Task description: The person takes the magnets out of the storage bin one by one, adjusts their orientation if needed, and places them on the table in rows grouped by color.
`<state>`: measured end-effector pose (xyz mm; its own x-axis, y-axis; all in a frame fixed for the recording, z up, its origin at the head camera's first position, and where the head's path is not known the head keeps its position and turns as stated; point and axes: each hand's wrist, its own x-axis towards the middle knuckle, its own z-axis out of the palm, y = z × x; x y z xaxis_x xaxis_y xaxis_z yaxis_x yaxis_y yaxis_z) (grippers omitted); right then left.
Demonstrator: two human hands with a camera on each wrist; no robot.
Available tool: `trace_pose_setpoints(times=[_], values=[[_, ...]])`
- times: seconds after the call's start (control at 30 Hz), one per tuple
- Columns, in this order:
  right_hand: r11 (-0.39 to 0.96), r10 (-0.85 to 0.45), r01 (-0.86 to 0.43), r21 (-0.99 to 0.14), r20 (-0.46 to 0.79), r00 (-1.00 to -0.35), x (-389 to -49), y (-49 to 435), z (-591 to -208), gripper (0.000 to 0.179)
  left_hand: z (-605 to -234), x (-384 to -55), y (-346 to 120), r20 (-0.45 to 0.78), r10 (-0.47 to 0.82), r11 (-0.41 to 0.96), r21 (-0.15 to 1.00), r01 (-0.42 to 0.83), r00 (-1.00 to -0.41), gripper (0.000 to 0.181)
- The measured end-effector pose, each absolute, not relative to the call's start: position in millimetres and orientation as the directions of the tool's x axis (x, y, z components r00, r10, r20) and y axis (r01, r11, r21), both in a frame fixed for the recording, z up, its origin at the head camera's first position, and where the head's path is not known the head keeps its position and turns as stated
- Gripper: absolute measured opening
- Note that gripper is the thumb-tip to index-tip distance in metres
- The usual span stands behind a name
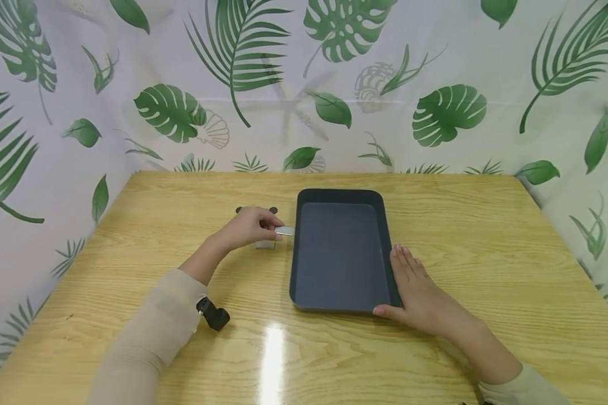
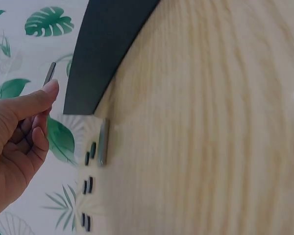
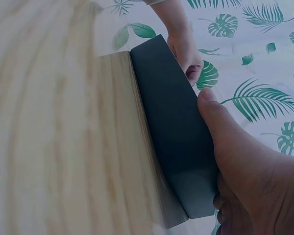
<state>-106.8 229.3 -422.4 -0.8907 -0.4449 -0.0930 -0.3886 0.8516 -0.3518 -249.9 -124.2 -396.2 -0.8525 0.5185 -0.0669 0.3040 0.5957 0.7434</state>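
A dark grey rectangular baking tray (image 1: 342,253) lies flat on the table. At its left rim, my left hand (image 1: 250,228) pinches a small, thin silver bar (image 1: 285,230) between thumb and fingers; in the left wrist view this bar (image 2: 50,73) sticks up past the fingertips. A second silver piece (image 1: 266,245) lies on the table just below that hand. My right hand (image 1: 420,295) rests against the tray's near right corner, fingers straight along the right side and thumb at the near edge. In the right wrist view the thumb touches the tray's outer wall (image 3: 174,132).
Small black discs (image 1: 273,210) lie beyond the left hand; the left wrist view shows several small dark pieces (image 2: 90,185) in pairs beside the second bar. A black strap with a block (image 1: 215,315) is on the left sleeve. Leaf-printed cloth (image 1: 385,124) hangs behind the wooden table (image 1: 486,253).
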Motion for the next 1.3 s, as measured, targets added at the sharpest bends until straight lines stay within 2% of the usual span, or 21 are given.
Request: trace_pose_setpoints(times=[0.3,0.8,1.3], values=[[0.845,-0.452,-0.396,-0.360,-0.084,-0.888,-104.7,229.3,-423.8,0.107,-407.4,-239.2,-153.9,-0.059,0.477,0.657,0.687,0.311,-0.877,0.022],[0.843,-0.450,-0.392,-0.368,-0.084,-0.889,-104.3,227.8,-419.5,0.106,-420.8,-238.2,-200.0,-0.084,0.395,0.689,0.685,0.235,-0.915,0.027],[0.843,-0.446,-0.387,-0.373,-0.084,-0.891,-106.8,228.0,-421.2,0.106,-426.7,-240.4,-219.2,-0.131,0.353,0.737,0.649,0.189,-0.927,0.025]])
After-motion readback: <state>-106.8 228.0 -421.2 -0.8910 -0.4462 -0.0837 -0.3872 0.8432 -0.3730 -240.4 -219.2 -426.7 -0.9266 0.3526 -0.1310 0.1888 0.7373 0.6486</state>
